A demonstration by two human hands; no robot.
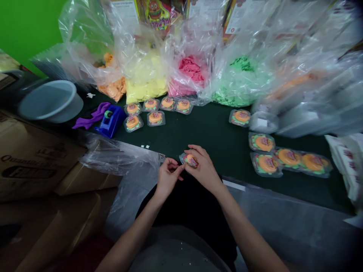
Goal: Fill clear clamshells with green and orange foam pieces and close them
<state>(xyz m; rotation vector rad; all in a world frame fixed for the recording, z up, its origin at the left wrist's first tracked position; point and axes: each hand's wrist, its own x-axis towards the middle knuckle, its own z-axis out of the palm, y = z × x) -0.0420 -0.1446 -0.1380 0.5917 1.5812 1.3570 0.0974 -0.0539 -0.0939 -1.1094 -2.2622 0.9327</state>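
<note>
My right hand (204, 169) holds a small clear pack with an orange burger-shaped candy (191, 160) at the near edge of the dark green table (215, 132). My left hand (168, 176) is beside it, fingertips pinched at the pack's left edge. Several finished candy packs (155, 118) lie in rows at the back left, and several more candy packs (266, 163) lie to the right of my hands.
Clear plastic bags of orange (113, 88), yellow (146, 88), pink (188, 75) and green (241, 81) pieces line the back. A blue tape dispenser (111, 120), a purple cloth (92, 118) and a grey bowl (51, 101) sit at left. Cardboard boxes (34, 158) stand lower left.
</note>
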